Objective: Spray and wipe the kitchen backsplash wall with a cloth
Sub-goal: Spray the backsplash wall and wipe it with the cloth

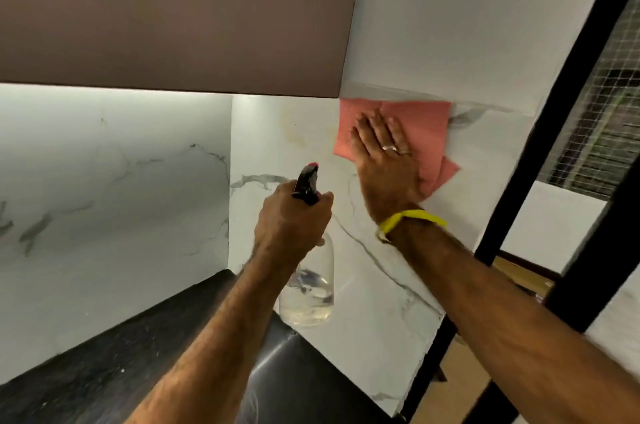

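The right hand (388, 160) lay flat against the marble backsplash wall (381, 267), its fingers (369, 127) spread wide and pressing a pink cloth (422, 125) to the stone. The cloth sat high on the wall, its top edge just under the ledge where the marble met the plain white wall (467, 14) above, and just right of the lower corner of the brown upper cabinet (173, 7). One folded corner of the cloth stuck out to the lower right of the hand. A ring (391, 148) showed on one finger and a yellow band (410, 219) circled the wrist.

The left hand (291, 222) was wrapped around the neck of a clear spray bottle (308, 288), fingers closed tight on it, with the dark trigger head and its red tip (306, 182) rising above the knuckles and pointing at the wall. The bottle hung upright below the hand, held clear of the black counter (104, 347) and near the cloth but apart from it; it looked to hold some clear liquid in its lower part.

The backsplash ran on round the inside corner to the left, lit from under the cabinet. At the right edge stood a black frame (554, 146) with wire mesh (602, 111) behind it
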